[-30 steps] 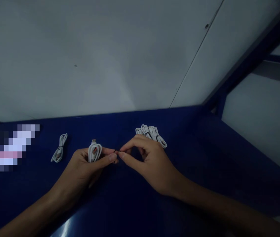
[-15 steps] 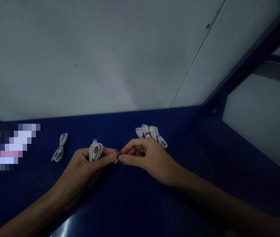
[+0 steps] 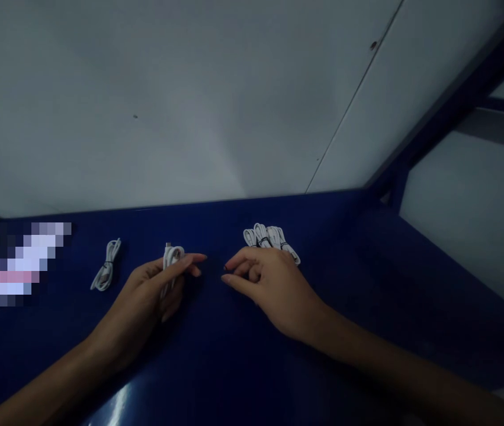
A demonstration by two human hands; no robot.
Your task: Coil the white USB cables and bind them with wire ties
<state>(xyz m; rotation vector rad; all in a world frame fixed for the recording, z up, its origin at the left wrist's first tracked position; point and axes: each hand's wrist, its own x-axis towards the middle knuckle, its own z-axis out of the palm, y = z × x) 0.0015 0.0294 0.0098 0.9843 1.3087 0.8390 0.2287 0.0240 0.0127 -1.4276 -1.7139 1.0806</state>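
Observation:
My left hand [image 3: 156, 290] is closed around a coiled white USB cable [image 3: 172, 255], its metal plug pointing up above the loops. The left thumb presses across the coil, and the index finger stretches to the right. To its right, my right hand [image 3: 273, 278] hovers over the table with thumb and index finger slightly apart. A small dark spot shows at the right index fingertip; I cannot make out what it is. Behind the right hand lie several bundled white cables [image 3: 263, 235] with dark ties, partly covered by it.
Another tied white cable [image 3: 106, 265] rests on the blue table [image 3: 216, 355] left of my left hand. A bright, pixelated object [image 3: 25, 263] lies at the far left. A pale wall panel [image 3: 167, 118] rises behind the table, and a blue frame [image 3: 447, 100] stands at the right.
My fingertips, which met at a dark tie between the hands, have come apart. The left thumb has shifted over the coil, and the coil has turned slightly.

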